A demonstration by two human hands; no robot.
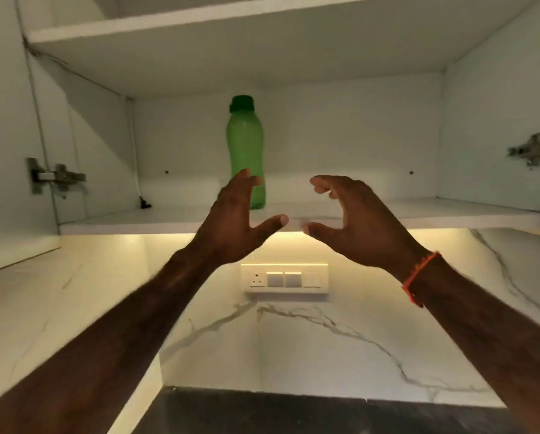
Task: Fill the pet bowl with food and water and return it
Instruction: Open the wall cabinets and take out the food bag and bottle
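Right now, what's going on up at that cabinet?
A person is reaching both bare hands up toward an open wall cabinet. A green bottle with a dark cap stands upright on the lower shelf. The left hand is in front of the bottle's lower part with fingers spread, and the right hand is beside it, fingers loosely curved; neither has a grip on anything. Whether the left fingers touch the bottle cannot be told. No pet bowl is in view.

There is one view only, from the head camera. It looks forward and slightly upward into an open wall cabinet (293, 89), from near; both forearms reach in from the lower edge, above the dark desk (293, 415).
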